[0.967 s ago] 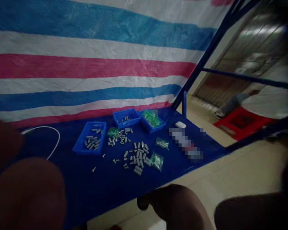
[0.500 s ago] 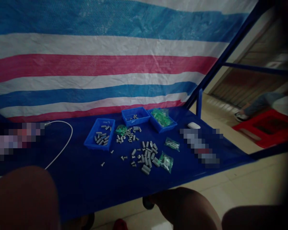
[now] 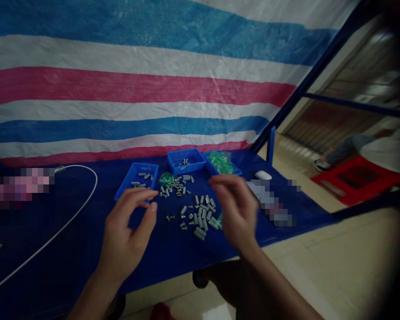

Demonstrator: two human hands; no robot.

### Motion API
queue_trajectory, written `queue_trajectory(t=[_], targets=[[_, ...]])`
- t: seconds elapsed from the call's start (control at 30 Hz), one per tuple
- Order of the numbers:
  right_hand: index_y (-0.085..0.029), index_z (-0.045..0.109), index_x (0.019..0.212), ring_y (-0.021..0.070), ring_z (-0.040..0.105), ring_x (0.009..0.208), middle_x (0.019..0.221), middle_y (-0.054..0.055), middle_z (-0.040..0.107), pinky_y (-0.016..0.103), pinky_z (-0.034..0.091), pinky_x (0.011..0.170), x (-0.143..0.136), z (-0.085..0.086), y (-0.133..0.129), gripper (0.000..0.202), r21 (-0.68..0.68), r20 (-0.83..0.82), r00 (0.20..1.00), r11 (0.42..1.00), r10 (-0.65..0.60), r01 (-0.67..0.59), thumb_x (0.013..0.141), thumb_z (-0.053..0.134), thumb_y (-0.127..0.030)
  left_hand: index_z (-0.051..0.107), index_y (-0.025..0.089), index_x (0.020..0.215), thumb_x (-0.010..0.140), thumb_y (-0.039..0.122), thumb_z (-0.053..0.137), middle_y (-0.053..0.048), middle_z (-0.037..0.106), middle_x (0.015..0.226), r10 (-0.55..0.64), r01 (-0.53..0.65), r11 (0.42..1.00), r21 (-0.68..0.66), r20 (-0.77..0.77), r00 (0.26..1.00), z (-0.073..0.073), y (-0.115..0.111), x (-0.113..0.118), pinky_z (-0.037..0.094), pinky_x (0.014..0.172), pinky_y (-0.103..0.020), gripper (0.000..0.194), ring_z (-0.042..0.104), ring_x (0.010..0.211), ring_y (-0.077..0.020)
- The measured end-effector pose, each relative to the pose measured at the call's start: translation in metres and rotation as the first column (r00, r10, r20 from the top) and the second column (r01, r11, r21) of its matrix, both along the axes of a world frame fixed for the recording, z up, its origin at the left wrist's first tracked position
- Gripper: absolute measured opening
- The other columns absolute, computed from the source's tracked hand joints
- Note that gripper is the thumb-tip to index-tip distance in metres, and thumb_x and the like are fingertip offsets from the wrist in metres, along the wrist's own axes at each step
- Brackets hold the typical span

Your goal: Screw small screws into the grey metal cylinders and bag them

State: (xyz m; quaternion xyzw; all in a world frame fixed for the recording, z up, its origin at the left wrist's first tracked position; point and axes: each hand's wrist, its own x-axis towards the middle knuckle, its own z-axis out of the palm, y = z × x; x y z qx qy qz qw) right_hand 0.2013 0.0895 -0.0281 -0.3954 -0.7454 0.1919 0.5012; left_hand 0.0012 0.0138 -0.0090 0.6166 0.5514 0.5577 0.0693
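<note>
My left hand [image 3: 125,233] hovers over the front rim of the left blue tray [image 3: 128,178], thumb and fingers apart, with nothing seen between them. Short metal cylinders [image 3: 146,176] lie in that tray, partly covered by the hand. My right hand [image 3: 238,211] is slightly blurred above the table, fingers bent loosely inward and holding nothing visible. Between the hands lies a pile of metal cylinders [image 3: 203,218] with a few loose screws [image 3: 182,226]. Behind it are a heap of screws [image 3: 180,184] and a green bag [image 3: 166,179]. Another green bag [image 3: 220,221] is mostly hidden by my right hand.
A second blue tray [image 3: 186,168] holds a few small metal parts. A third contains green plastic bags [image 3: 222,162]. A white mouse-shaped object [image 3: 263,175] lies at the right. A white cable [image 3: 83,209] curves across the left. Striped sheeting [image 3: 136,84] hangs behind the table.
Both my hands have come into view from below, over the table. The right one now covers the small bags beside the cylinders. The camera view has shifted slightly.
</note>
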Motion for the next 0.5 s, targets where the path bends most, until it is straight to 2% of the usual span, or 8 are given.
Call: queue_trajectory(t=[0.03,0.07,0.1,0.2,0.33,0.5], targets=[[-0.022,0.063,0.098,0.0195,0.059,0.088,0.093,0.004,0.063,0.035,0.049,0.077,-0.007,-0.003,0.008,0.019,-0.016,0.057,0.998,1.000,0.026,-0.025,0.084,0.049,-0.022,0.061,0.020,0.098,0.086,0.021,0.050,-0.005,0.061,0.097,0.004,-0.010,0.998,-0.062,-0.091,0.996,-0.011,0.012,0.000,0.050,0.076,-0.032,0.016,0.061,0.087,-0.0187],[-0.022,0.062,0.101,0.0199,0.058,0.093,0.096,0.005,0.063,0.035,0.048,0.081,-0.012,-0.009,0.015,0.021,-0.050,0.208,0.974,0.996,0.085,-0.077,0.085,0.049,-0.022,0.061,0.019,0.099,0.085,0.019,0.051,-0.004,0.062,0.096,0.008,-0.033,0.993,-0.116,-0.206,0.979,-0.024,0.022,-0.001,0.049,0.079,-0.034,0.017,0.060,0.090,-0.0196],[-0.021,0.062,0.103,0.0207,0.056,0.096,0.100,0.006,0.063,0.036,0.046,0.085,-0.015,-0.016,0.020,0.022,-0.067,0.318,0.944,0.996,0.084,-0.066,0.085,0.049,-0.021,0.060,0.019,0.100,0.086,0.018,0.050,-0.005,0.062,0.098,0.010,-0.055,0.988,-0.147,-0.292,0.956,-0.036,0.029,-0.002,0.049,0.082,-0.036,0.018,0.060,0.093,-0.0208],[-0.019,0.059,0.110,0.0219,0.054,0.101,0.107,0.009,0.061,0.037,0.044,0.089,-0.016,-0.035,0.029,0.026,-0.108,0.559,0.826,0.994,0.074,-0.016,0.086,0.050,-0.022,0.062,0.019,0.098,0.086,0.015,0.049,-0.006,0.063,0.096,-0.008,-0.053,0.993,-0.109,-0.496,0.869,-0.063,0.035,-0.006,0.048,0.085,-0.037,0.018,0.059,0.093,-0.0216],[-0.021,0.057,0.114,0.0213,0.054,0.100,0.110,0.008,0.060,0.036,0.043,0.088,-0.011,-0.041,0.026,0.028,-0.118,0.674,0.733,0.993,0.090,-0.013,0.087,0.050,-0.025,0.062,0.017,0.098,0.085,0.011,0.049,-0.006,0.063,0.092,0.022,-0.034,0.999,-0.010,-0.572,0.820,-0.073,0.027,-0.003,0.048,0.083,-0.035,0.019,0.059,0.087,-0.0198],[-0.022,0.059,0.113,0.0203,0.055,0.099,0.108,0.007,0.061,0.034,0.042,0.087,-0.008,-0.037,0.027,0.027,-0.140,0.673,0.729,0.989,0.128,-0.044,0.087,0.051,-0.023,0.061,0.017,0.100,0.086,0.013,0.047,-0.007,0.063,0.094,0.020,-0.075,0.995,-0.060,-0.637,0.771,-0.085,0.021,0.005,0.049,0.079,-0.035,0.020,0.060,0.085,-0.0206]])
